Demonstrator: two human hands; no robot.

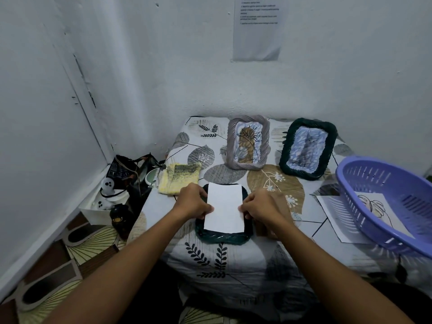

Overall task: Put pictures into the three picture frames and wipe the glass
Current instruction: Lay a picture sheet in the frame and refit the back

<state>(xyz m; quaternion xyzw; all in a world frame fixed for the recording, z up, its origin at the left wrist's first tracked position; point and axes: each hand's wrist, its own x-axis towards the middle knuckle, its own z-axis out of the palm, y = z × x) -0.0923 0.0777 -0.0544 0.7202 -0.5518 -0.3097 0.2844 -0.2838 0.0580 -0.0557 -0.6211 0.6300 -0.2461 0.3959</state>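
Note:
A dark green wicker frame [223, 239] lies flat near the table's front edge. Over it rests a white picture sheet [225, 209], blank side up. My left hand [194, 202] pinches the sheet's left edge and my right hand [259, 205] pinches its right edge. A grey wicker frame [248, 142] and a second dark green frame [308, 148] stand propped at the back, each with a picture inside. A yellow cloth [178, 177] lies folded at the left of the table.
A purple plastic basket [383, 181] sits tilted at the right, over a loose picture [374, 206]. The leaf-patterned tablecloth [233, 265] covers the table. Bags and small items [124, 183] fill the floor corner at left. A paper notice [257, 26] hangs on the wall.

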